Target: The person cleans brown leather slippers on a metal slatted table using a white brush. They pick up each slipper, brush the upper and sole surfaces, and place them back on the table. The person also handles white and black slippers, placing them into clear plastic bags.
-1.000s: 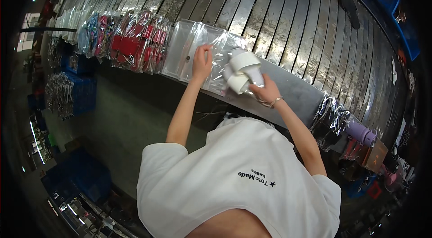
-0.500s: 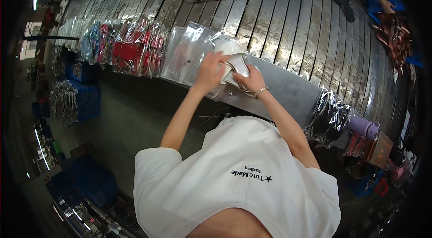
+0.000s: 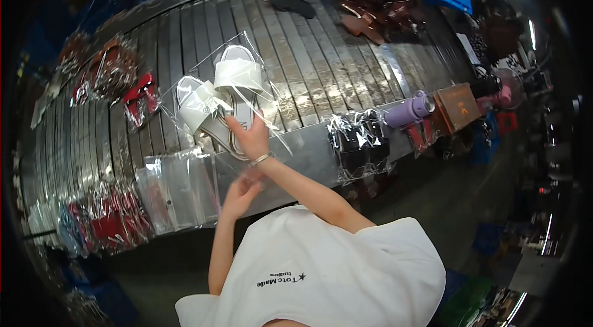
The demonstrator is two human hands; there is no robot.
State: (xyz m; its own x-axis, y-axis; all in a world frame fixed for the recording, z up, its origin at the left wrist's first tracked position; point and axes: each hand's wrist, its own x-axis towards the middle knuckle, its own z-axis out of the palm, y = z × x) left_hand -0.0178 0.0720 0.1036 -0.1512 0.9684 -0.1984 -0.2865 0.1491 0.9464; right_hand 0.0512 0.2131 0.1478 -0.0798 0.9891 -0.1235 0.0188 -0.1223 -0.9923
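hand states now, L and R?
Left hand: blurred, open or closed can't be told.
Right hand: closed, holding the white sandals near the heels.

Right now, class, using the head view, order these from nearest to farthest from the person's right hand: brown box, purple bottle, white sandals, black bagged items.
From the right hand:
1. White sandals: touching the hand.
2. Black bagged items: to its right.
3. Purple bottle: right, past the black items.
4. Brown box: farthest right, beyond the bottle.
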